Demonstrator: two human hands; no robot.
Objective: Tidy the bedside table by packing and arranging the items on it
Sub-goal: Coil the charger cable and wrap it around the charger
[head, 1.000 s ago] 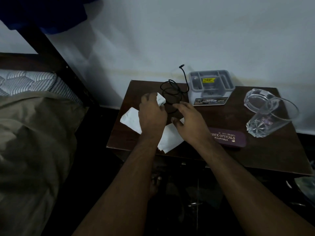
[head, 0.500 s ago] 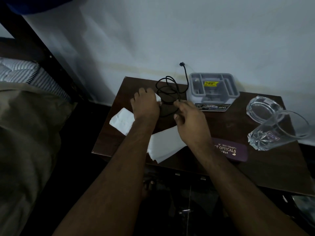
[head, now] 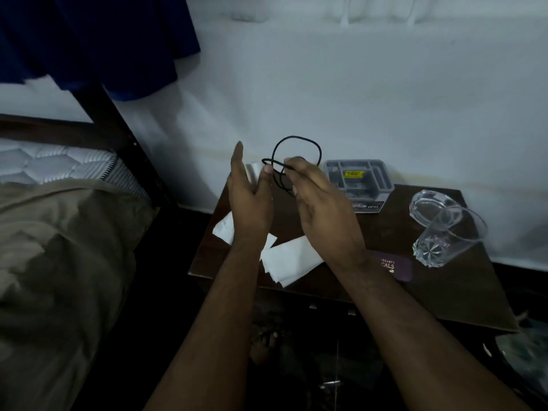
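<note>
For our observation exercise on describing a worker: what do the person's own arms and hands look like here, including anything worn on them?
Both forearms are bare from the bottom of the picture to the wrists, with no sleeves in view. The left hand and right hand wear no gloves. No watch, bracelet or ring is visible in this dim light. No markings can be made out.

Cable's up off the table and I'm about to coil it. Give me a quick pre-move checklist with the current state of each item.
1. Black cable lifted clear of the bedside table: ok.
2. Right hand pinching the cable: ok.
3. Left hand holding the cable: cannot tell; its fingers are straight beside the loops.
4. Loops free of knots: cannot tell, strands cross between the hands.
5. Grey organizer tray within reach behind the hands: ok.
6. Drinking glass away from the hands: ok, at the table's right side.
</note>
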